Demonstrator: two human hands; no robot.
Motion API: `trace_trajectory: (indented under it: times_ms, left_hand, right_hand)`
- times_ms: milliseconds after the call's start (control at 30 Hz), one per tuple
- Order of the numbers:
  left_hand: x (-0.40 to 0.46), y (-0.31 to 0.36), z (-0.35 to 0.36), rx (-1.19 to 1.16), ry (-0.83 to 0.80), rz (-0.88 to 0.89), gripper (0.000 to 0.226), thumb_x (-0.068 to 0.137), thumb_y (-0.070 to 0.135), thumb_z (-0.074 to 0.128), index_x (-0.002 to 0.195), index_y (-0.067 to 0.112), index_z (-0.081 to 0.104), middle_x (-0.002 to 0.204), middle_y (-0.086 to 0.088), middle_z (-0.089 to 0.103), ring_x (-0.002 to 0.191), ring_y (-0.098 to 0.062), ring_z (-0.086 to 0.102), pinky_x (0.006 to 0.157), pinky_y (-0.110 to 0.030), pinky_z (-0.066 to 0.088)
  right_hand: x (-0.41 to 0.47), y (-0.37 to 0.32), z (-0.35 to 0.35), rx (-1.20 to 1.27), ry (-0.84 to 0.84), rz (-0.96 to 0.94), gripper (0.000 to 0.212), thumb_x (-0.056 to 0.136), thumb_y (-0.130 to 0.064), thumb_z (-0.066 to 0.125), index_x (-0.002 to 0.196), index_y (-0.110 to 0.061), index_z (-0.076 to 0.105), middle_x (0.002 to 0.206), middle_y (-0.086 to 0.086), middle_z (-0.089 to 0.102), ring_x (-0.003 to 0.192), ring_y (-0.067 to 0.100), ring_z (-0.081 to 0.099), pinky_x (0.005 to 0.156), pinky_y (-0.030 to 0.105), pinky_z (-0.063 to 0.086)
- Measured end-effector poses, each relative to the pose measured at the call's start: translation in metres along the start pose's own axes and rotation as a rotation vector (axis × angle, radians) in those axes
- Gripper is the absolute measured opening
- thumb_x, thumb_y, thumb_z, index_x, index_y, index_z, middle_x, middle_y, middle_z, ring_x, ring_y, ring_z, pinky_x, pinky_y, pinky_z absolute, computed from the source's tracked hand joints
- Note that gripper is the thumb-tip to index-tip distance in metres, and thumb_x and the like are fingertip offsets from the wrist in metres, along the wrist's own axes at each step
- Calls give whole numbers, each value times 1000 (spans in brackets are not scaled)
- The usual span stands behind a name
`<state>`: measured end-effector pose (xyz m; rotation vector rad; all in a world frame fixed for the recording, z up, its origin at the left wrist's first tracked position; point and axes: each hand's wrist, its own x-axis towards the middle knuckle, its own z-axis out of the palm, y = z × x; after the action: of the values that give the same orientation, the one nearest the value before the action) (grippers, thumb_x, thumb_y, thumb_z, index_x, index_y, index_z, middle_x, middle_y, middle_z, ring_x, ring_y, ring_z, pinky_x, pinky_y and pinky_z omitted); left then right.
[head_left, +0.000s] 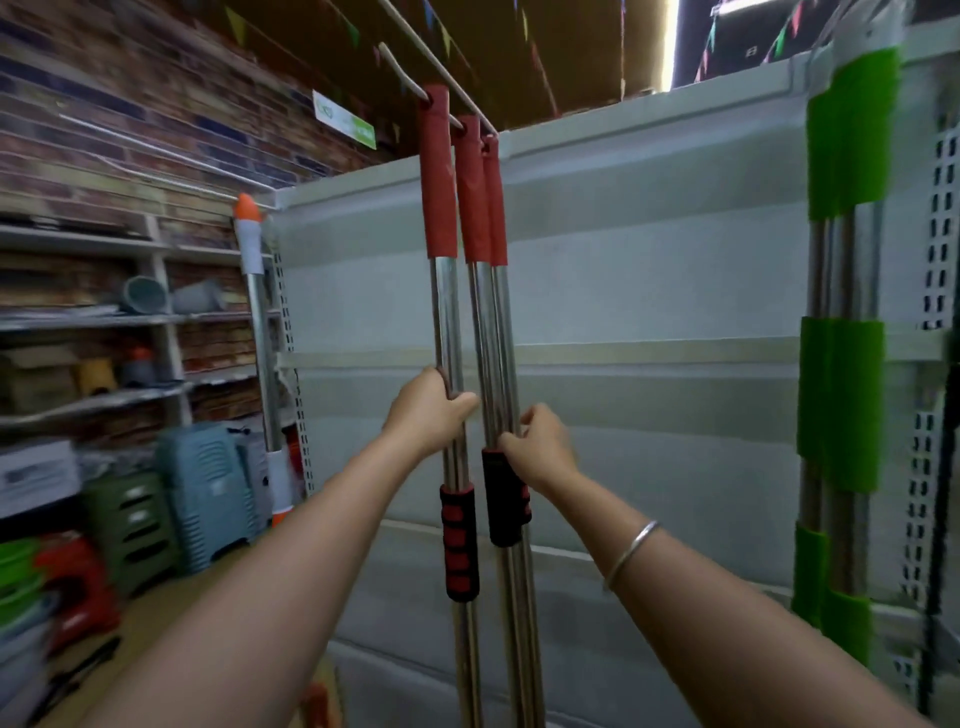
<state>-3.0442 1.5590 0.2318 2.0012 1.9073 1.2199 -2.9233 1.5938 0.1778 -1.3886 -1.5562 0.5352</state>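
Head camera view of a shop aisle, facing a grey shelving back panel (649, 260). In front of the panel's left half hang three chrome mop handles with red top sleeves (439, 176), their caps threaded onto white display hooks (402, 70) that jut out above the panel's top edge. The left hand (431, 405) has its fingers curled round the left pole (447, 312), above that pole's red-and-black foam grip (460, 540). The right hand (540, 447), a bangle (631, 553) on its wrist, wraps its fingers round the pair of poles (491, 322) just right of it, directly above a black grip (501, 499). The risks lie up at the hooks: pushing a pole upward or outward could slide its cap off the hook end and drop the whole length, and pulling the two sides apart could knock the smooth metal tubes together or let one slip through a palm. The pair held together may also twist against each other. Much is unclear — the poles' lower ends run out below the picture, so whether they carry heads or touch the floor cannot be told. How securely each cap sits on its hook is too blurred to judge. Left of the panel stands an orange-tipped pole (257, 291); at its right edge hang green-sleeved poles (847, 260), also blurred.
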Motion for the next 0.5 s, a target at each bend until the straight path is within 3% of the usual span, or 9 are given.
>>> trace_trajectory:
  times_ms: [133, 200, 300, 500]
  left_hand:
    - [-8, 6, -7, -43, 19, -75, 15, 88, 22, 53, 80, 13, 45, 70, -3, 48, 70, -23, 51, 69, -37, 48]
    - [-10, 7, -7, -54, 13, -104, 13, 88, 23, 52, 81, 14, 45, 74, -4, 51, 74, -25, 53, 77, -42, 51]
    - [-11, 8, -6, -63, 12, -140, 15, 88, 24, 51, 81, 15, 43, 76, -4, 50, 73, -24, 51, 74, -40, 49]
    - [-19, 13, -4, -46, -28, -178, 22, 91, 26, 53, 101, 9, 48, 82, -4, 51, 73, -19, 50, 65, -33, 44]
  right_hand:
    - [1, 1, 3, -16, -169, -40, 32, 92, -15, 54, 120, -2, 48, 123, 18, 58, 114, 33, 55, 81, 31, 43]
    - [2, 1, 8, -23, -189, -38, 34, 93, -14, 53, 125, -2, 47, 129, 18, 55, 119, 33, 52, 91, 33, 43]
    - [2, 2, 13, -12, -184, -27, 37, 93, -14, 54, 128, -4, 46, 131, 18, 52, 120, 34, 52, 101, 40, 44]
    - [0, -1, 9, 25, -235, -15, 44, 89, -19, 56, 129, -7, 43, 132, 15, 50, 114, 31, 56, 95, 43, 50]
